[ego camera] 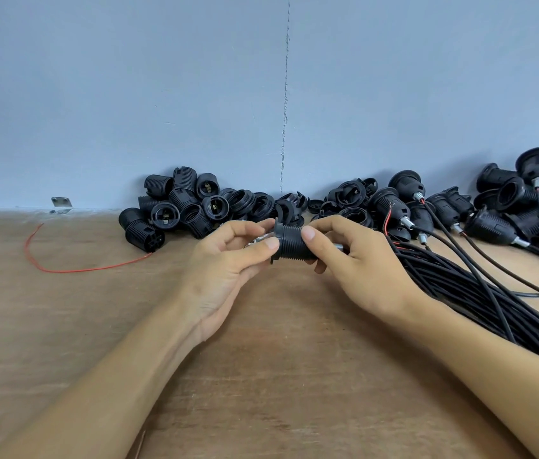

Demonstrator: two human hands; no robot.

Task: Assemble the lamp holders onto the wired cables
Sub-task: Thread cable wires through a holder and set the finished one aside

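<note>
1 holder (292, 244) over bench (261, 366) centre: L hand (225, 263) fingers pinch its flanged end, R hand (364, 263) fingers clamp its body. Behind, piled holders (182, 203), too many to count; 1 cable bundle (460, 286) at R, 1 red wire (72, 270) at L.

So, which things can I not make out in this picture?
Head view:
Rear end of the lamp holder: hidden by the right hand, so its cable joint is unseen.
Its mouth: turned sideways toward the left hand.
Cable bundle: cut off by the right edge.
Metal plate, far left: too small to identify.
</note>
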